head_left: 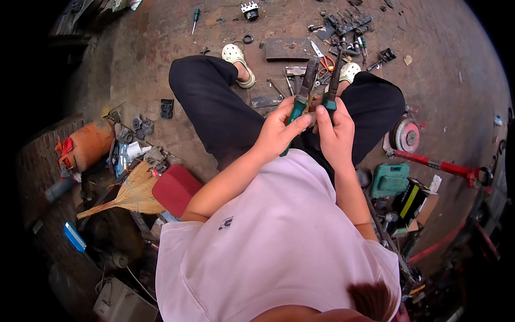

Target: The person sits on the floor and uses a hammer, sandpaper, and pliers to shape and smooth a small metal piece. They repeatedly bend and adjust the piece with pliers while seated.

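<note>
My left hand (278, 129) is closed around a green-handled tool (296, 109) with a broad, dark metal end pointing away from me. In my right hand (337, 129) is a second green-handled tool (329, 103), whose dark metal end is longer and narrower. Both are held upright, side by side, above my lap. Whether they join between my hands is hidden. My thumbs lie near each other, with a small greyish piece (312, 115) between them that is too small to name. Just beyond, on the floor, lie orange-handled scissors (325, 60).
A dark metal plate (289, 49) lies between my feet, with several loose tools around it. Farther off is a screwdriver (195, 21). To my left are a straw broom (131, 194) and an orange gas cylinder (92, 142); to my right, a green case (390, 180) and a red jack (445, 166).
</note>
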A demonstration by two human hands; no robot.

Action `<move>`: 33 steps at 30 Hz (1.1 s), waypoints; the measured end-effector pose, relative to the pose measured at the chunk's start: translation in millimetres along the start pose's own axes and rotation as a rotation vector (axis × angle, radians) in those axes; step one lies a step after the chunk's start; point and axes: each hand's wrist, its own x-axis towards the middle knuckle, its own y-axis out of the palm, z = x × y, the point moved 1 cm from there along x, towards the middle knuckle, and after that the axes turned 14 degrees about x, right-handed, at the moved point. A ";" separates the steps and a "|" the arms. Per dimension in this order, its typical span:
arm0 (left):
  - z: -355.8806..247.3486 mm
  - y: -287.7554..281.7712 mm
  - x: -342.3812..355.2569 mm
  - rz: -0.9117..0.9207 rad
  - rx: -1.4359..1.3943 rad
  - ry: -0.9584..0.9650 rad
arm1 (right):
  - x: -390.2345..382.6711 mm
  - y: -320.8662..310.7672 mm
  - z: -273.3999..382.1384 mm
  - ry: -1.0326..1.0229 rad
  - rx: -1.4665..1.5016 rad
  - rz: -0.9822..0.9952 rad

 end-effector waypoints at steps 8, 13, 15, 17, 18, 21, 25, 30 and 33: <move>-17.6 -2.8 0.4 -0.074 0.267 0.232 | -1.1 -5.4 21.0 -0.217 -0.460 -0.009; -23.1 -9.8 -0.1 -0.093 0.201 0.209 | -6.9 0.8 28.9 -0.266 -0.515 0.011; -24.5 -12.0 -1.7 -0.087 0.117 0.125 | -7.3 2.8 30.0 -0.266 -0.538 0.006; -26.5 -13.7 -3.5 -0.091 0.092 0.118 | -6.7 4.8 29.5 -0.292 -0.563 -0.009; -27.2 -14.0 -4.1 -0.092 0.074 0.124 | -6.1 5.6 28.9 -0.298 -0.569 -0.014; -28.1 -14.2 -4.3 -0.112 0.078 0.135 | -5.5 8.2 27.1 -0.299 -0.592 -0.034; -26.5 -13.9 -4.0 -0.110 0.180 0.166 | -4.0 11.4 25.5 -0.314 -0.623 -0.066; -24.0 -12.9 -3.5 -0.099 0.180 0.099 | 0.2 13.4 23.9 -0.364 -0.648 -0.102; -24.9 -11.8 -2.0 -0.109 0.100 0.119 | 1.3 14.3 22.5 -0.354 -0.659 -0.118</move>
